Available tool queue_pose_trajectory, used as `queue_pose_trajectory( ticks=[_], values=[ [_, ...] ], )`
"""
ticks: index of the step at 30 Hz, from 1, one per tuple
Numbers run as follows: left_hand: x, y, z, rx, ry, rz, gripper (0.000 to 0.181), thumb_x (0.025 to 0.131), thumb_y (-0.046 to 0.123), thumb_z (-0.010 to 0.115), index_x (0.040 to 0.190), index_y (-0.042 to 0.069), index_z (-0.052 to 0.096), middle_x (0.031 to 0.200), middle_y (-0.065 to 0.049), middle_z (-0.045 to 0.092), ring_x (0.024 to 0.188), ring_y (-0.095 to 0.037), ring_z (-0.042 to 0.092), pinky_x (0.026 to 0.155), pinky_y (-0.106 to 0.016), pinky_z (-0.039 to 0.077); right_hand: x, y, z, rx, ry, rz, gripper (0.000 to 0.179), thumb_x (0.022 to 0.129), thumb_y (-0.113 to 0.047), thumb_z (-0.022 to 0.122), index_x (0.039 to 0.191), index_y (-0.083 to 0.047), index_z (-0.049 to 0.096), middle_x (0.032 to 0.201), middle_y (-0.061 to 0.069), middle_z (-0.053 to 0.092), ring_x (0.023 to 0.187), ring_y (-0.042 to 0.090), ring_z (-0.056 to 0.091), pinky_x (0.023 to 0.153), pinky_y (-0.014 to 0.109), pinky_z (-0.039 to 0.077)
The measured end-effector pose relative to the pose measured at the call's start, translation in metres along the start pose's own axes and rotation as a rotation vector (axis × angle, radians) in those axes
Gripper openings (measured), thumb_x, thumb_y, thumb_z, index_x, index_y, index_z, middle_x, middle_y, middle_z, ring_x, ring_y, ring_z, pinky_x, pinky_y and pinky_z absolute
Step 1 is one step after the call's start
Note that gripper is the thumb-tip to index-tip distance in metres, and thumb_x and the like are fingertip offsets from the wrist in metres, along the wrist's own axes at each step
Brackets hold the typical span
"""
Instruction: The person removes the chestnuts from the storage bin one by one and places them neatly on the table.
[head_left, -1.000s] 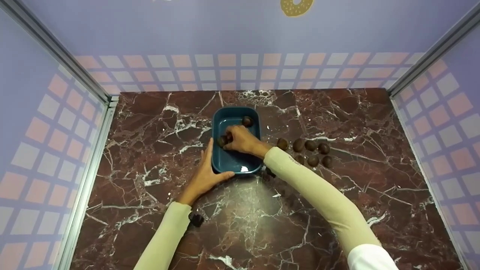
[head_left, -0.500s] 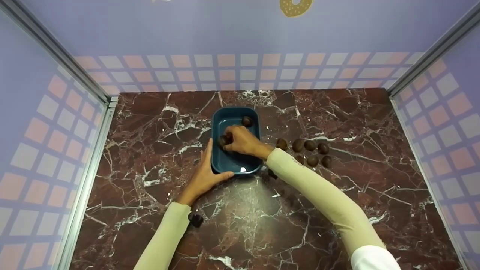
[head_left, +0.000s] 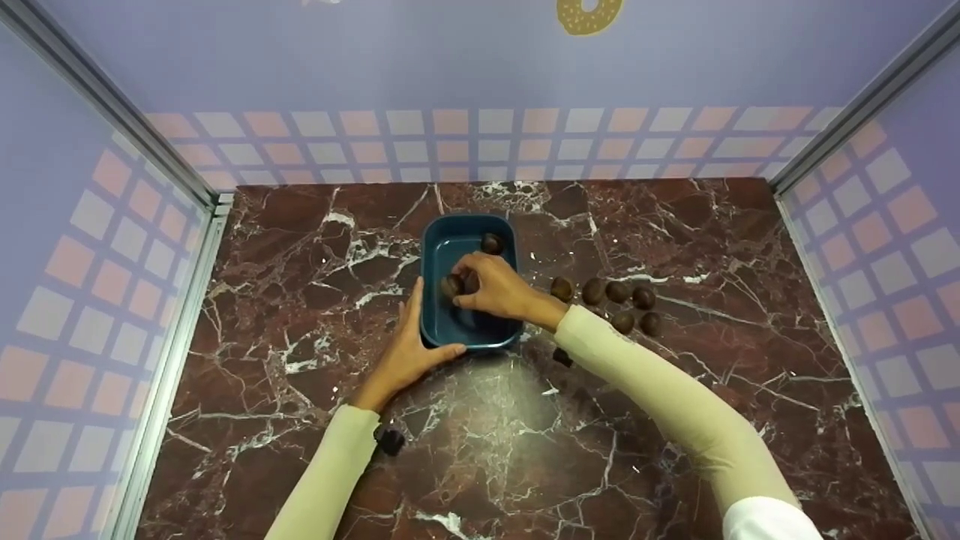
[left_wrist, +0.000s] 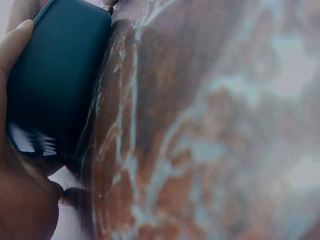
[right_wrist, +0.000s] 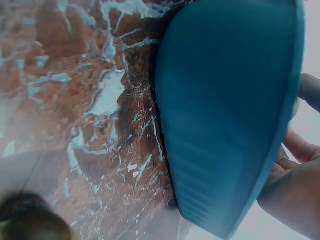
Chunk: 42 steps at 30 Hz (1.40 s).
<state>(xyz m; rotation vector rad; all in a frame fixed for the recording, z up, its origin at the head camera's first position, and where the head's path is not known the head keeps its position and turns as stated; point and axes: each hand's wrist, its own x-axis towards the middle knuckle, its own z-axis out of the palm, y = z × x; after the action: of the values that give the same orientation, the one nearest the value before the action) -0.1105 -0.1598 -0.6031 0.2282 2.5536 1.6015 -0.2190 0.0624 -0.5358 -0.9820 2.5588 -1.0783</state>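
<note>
A deep teal rectangular container (head_left: 433, 307) stands on the marble-patterned tabletop. My left hand (head_left: 409, 349) lies against its near left corner, straight fingers along the left wall and thumb along the near wall. The thumb also shows against the container (left_wrist: 60, 75) in the left wrist view. Inside the container, my right hand (head_left: 499, 286) pinches a small round brown chestnut-like ball (head_left: 451, 286) between thumb and fingers. Another brown ball (head_left: 492, 243) lies in the far right corner. In the right wrist view, the container wall (right_wrist: 220, 100) hides part of the right hand (right_wrist: 295, 190).
Several similar brown balls (head_left: 593, 291) lie loose on the table right of the container, partly behind the right forearm. One blurred ball (right_wrist: 37, 227) appears low in the right wrist view. Tiled walls (head_left: 480, 142) enclose the tabletop (head_left: 315, 247) on the back and sides.
My right hand and the ball it pinches have shifted slightly right within the container. The right forearm has moved right, covering one loose ball. The left hand keeps its place.
</note>
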Motion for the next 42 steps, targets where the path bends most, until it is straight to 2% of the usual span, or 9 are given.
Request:
queue_pose_trajectory(
  ticks=[8,11,16,22,26,33,39,42],
  values=[
    [0.001,-0.001,-0.001,-0.002,-0.004,0.017,0.139,0.085,0.052,0.095,0.179,0.019,-0.002,0.185,-0.013,0.003,0.167,-0.051,-0.008,0.133,-0.07,0.002,-0.021,-0.003,-0.013,0.006,0.014,0.009,0.043,0.091,-0.018,0.092,0.124,0.001,0.074,0.116,0.016,0.074,0.103,0.033,0.071,0.089,0.045,0.06],
    [0.001,-0.001,-0.001,-0.003,-0.006,0.015,0.139,0.085,0.052,0.095,0.179,0.019,-0.003,0.185,-0.013,0.002,0.167,-0.05,-0.009,0.132,-0.071,0.002,-0.03,-0.003,-0.019,0.007,0.015,0.012,0.044,0.091,-0.019,0.092,0.125,0.0,0.073,0.117,0.015,0.073,0.1,0.03,0.071,0.088,0.043,0.06],
    [0.003,-0.002,0.0,-0.006,-0.008,0.042,0.139,0.086,0.05,0.095,0.179,0.016,-0.002,0.186,-0.011,0.002,0.168,-0.046,-0.005,0.134,-0.065,-0.002,-0.045,0.0,-0.028,0.013,0.022,0.007,0.044,0.092,-0.018,0.091,0.128,0.0,0.073,0.117,0.014,0.073,0.1,0.028,0.071,0.088,0.042,0.061],
    [0.003,-0.002,0.0,0.001,-0.002,0.053,0.14,0.085,0.049,0.096,0.179,0.014,-0.001,0.185,-0.011,0.004,0.169,-0.045,-0.003,0.135,-0.061,-0.004,-0.064,0.006,-0.038,0.055,0.065,0.02,0.045,0.09,-0.015,0.092,0.128,-0.001,0.075,0.111,0.011,0.073,0.093,0.024,0.07,0.081,0.042,0.06],
    [0.003,-0.002,0.001,0.004,0.004,0.048,0.141,0.083,0.049,0.097,0.179,0.014,0.0,0.185,-0.013,0.005,0.168,-0.046,-0.004,0.135,-0.061,-0.004,-0.079,0.013,-0.047,0.087,0.093,0.049,0.046,0.088,-0.014,0.092,0.128,0.0,0.075,0.11,0.011,0.073,0.09,0.023,0.069,0.079,0.041,0.061],
    [0.001,0.0,0.001,0.001,0.012,0.005,0.143,0.081,0.054,0.098,0.179,0.02,0.0,0.185,-0.014,0.004,0.166,-0.05,-0.009,0.132,-0.07,0.001,-0.101,0.028,-0.068,0.132,0.175,0.121,0.046,0.086,-0.01,0.093,0.127,-0.001,0.075,0.112,0.01,0.075,0.093,0.025,0.07,0.083,0.035,0.061],
    [0.0,0.0,0.001,0.007,0.01,0.005,0.143,0.081,0.054,0.097,0.179,0.02,0.0,0.185,-0.014,0.003,0.166,-0.05,-0.009,0.131,-0.071,0.002,-0.121,0.046,-0.085,0.146,0.25,0.191,0.045,0.087,-0.006,0.093,0.128,0.001,0.074,0.109,0.013,0.075,0.091,0.028,0.07,0.084,0.042,0.061],
    [0.0,0.0,0.001,0.014,0.01,-0.001,0.142,0.081,0.056,0.097,0.179,0.021,0.0,0.186,-0.012,0.003,0.166,-0.051,-0.009,0.13,-0.073,0.003,-0.131,0.055,-0.092,0.149,0.278,0.245,0.047,0.087,-0.006,0.092,0.13,0.001,0.073,0.111,0.016,0.075,0.094,0.029,0.07,0.086,0.042,0.061]
  ],
)
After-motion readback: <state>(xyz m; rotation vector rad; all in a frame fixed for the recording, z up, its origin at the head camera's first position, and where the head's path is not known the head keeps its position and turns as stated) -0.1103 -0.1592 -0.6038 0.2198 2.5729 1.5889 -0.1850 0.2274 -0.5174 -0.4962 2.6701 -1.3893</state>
